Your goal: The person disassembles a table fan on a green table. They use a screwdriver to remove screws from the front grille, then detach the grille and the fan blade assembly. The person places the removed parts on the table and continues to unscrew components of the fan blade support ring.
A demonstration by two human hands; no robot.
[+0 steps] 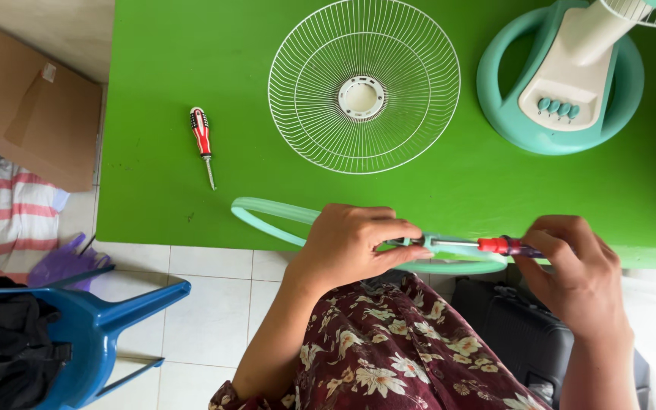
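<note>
Mint ring (282,215) in left grip (354,243); right grip (575,269) clasps screwdriver (487,245) (brown carton (28,106) far left).

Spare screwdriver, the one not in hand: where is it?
In the head view, the spare screwdriver lies on the green table, left of the white wire fan guard and above the mint ring's left end, untouched.

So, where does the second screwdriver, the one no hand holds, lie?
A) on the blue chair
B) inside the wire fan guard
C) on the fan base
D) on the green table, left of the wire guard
D: the loose screwdriver lies on the green table, left of the white wire guard, untouched.
</note>
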